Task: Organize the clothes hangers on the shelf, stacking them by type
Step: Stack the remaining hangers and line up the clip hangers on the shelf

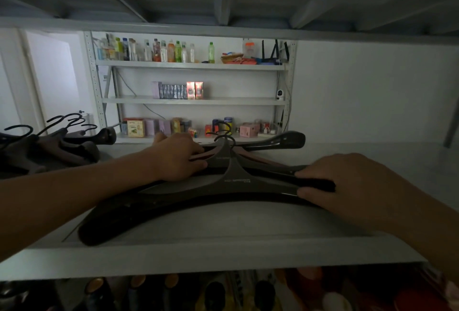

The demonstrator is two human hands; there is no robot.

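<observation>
The right hand's (347, 184) grip pinches the right arm of the stack of wide, dark glossy clothes hangers (198, 194), thumb below and fingers above. The left hand (177, 155) curls over the stack's left shoulder beside the black hooks (223, 134). The stack lies on the pale grey shelf (223, 256), near its front edge, one long arm reaching leftward. Left of the stack, well apart, sits a heap of brown hangers (57, 146) with upturned hooks. Risk, as I judge it: the hangers look slick and unevenly fanned, so a shove could slide the lowest off the edge, or snag hooks together.
</observation>
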